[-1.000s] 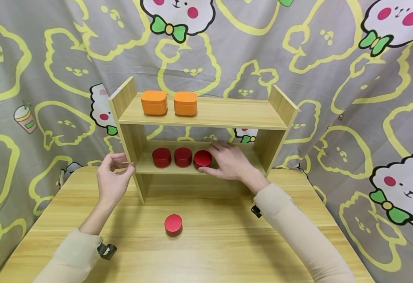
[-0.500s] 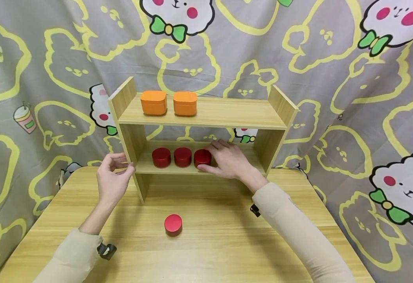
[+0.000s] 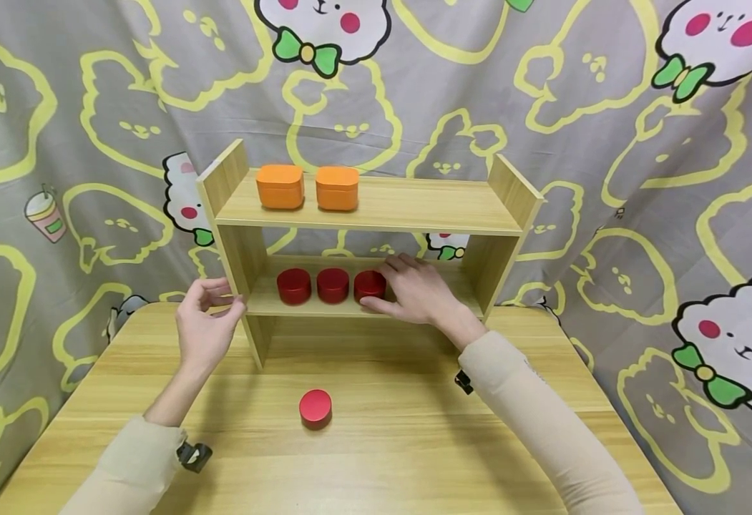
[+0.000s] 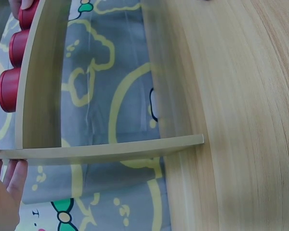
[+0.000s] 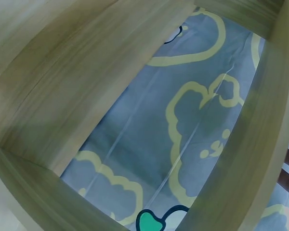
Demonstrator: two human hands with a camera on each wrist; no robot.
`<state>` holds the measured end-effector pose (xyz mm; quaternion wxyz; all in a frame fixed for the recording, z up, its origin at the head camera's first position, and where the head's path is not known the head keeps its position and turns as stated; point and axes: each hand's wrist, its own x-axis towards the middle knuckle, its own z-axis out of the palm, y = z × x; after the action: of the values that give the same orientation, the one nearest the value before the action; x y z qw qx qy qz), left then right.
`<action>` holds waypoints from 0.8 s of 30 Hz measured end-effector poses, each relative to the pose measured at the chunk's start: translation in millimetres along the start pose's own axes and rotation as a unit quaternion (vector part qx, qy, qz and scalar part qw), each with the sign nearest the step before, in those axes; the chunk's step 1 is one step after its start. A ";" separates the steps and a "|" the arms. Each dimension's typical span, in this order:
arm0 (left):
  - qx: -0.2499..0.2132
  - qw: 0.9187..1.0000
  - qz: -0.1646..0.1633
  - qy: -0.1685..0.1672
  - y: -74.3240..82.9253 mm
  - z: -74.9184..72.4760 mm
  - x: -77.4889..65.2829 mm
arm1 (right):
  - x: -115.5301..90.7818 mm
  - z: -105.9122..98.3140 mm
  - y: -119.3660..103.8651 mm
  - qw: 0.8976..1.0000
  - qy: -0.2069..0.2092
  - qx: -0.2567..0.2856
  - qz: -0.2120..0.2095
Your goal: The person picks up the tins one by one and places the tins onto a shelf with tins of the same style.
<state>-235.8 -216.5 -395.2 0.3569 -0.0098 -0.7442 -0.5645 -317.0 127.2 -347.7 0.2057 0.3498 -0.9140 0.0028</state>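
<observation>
Observed third red tin (image 3: 368, 286) shifted slightly back since earlier on middle shelf (image 3: 265, 303), pinched by right hand (image 3: 418, 293); judged nearly in row. Noted left hand (image 3: 204, 330) gripping side panel (image 3: 247, 266), loose tin (image 3: 315, 408) on bench (image 3: 388, 458).

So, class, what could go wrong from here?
The right hand could push the red container it holds into its close neighbour. If drawn forward, that held container might tip off the nearby front of the middle shelf. The left hand grips the side panel, so a jerk there could shift the two orange boxes on top.
</observation>
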 end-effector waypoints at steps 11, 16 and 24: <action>0.002 1.000 -0.007 0.004 -0.3 0.6 0.7 | 1.9 3.8 1.5 1.000 0.017 -0.005 -0.004; 0.002 1.000 -0.007 0.005 -0.4 0.2 0.6 | 1.6 4.9 2.5 1.000 0.027 -0.006 -0.010; 0.005 1.000 -0.008 0.003 0.3 0.3 0.0 | -7.1 2.7 3.4 0.999 0.038 -0.008 -0.015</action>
<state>-235.8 -216.2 -395.0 0.3542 -0.0005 -0.7459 -0.5641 -315.4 133.9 -352.4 0.2426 0.3617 -0.9001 0.0059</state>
